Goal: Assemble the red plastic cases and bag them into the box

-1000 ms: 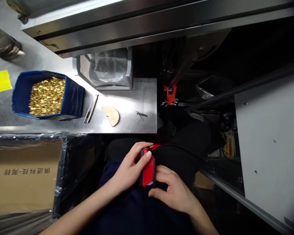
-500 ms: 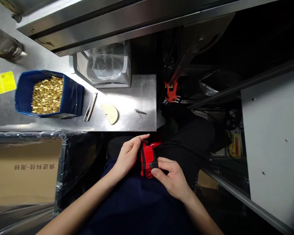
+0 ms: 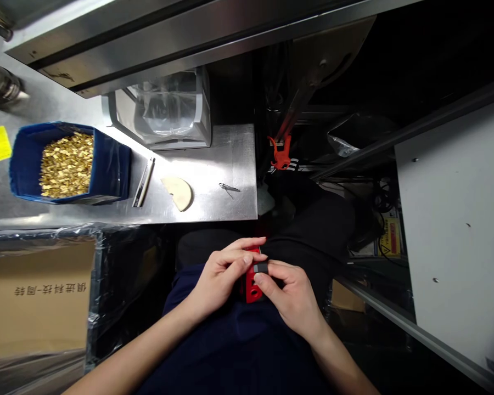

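A small boxy red and black device (image 3: 253, 293) is held low over my lap, its exact kind not clear. My right hand (image 3: 292, 291) pinches the dark part of it between thumb and fingers. From the other side my left hand (image 3: 222, 271) wraps its upper part, fingers reaching across and thumb resting on top. The fingers hide much of the red body; round holes show at its lower end. On the steel bench (image 3: 206, 208) beyond lie nail clippers (image 3: 229, 187), a pale half-round piece (image 3: 178, 193) and a utility knife (image 3: 144, 182).
A blue bin (image 3: 115, 170) of small brass-coloured parts (image 3: 68, 164) and a clear-fronted grey bin (image 3: 177, 109) stand on the bench. A cardboard box (image 3: 49, 312) is at left. An orange clamp (image 3: 280, 153) and a white panel (image 3: 456, 219) are on the right.
The red and black device has been turned, so its holed end now shows. My left hand has moved right and closed over its top. The view has shifted slightly.
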A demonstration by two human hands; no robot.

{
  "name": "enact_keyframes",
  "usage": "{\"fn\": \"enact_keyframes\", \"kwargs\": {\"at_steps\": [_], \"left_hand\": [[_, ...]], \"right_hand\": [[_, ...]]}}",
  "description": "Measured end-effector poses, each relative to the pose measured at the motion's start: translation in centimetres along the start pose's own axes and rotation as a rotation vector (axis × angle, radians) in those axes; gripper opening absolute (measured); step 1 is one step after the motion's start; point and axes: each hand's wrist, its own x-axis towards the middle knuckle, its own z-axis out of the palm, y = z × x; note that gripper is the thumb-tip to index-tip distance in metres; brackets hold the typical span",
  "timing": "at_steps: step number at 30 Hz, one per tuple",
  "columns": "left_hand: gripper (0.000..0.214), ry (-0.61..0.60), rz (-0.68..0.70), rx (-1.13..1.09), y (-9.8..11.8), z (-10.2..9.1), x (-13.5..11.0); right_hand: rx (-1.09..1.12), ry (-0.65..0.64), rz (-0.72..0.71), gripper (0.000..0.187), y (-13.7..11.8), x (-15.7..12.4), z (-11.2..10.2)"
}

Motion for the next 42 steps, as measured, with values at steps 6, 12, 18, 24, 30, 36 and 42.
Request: {"fn": "enact_keyframes", "kwargs": {"at_steps": [6, 12, 18, 24, 30, 36, 42], "left_hand": [[0.055, -0.008, -0.07, -0.129, 0.0, -0.2, -0.1], [0.028, -0.08, 0.002, -0.032, -0.1, -1.0, -0.2], [0.028, 0.125, -0.046, -0.019, 0.0, -0.1, 0.4], [0.061, 0.109, -0.16, -0.268, -0.5, -0.5, 0.8], [0.026, 0.085, -0.109, -0.252, -0.9, -0.9, 0.8], [0.034, 0.279, -0.341, -0.552, -0.3, -1.0, 1.7], [0.049, 0.189, -0.383, -0.457, 0.3, -1.9, 2.2]], "right_hand": [[0.028, 0.005, 0.026, 0.031, -0.4, 0.0, 0.3], [0.015, 0.009, 0.053, 0.034, -0.3, 0.3, 0.4], [-0.042, 0.059, 0.062, 0.041, -0.1, 0.7, 1.3], [0.005, 0.055, 0.119, 0.039, -0.4, 1.5, 1.6], [-0.003, 0.04, 0.115, 0.043, -0.4, 2.3, 1.5], [-0.016, -0.103, -0.046, 0.036, -1.0, 2.3, 0.8], [-0.143, -0.103, -0.076, 0.025, -0.6, 1.5, 0.5]]}}
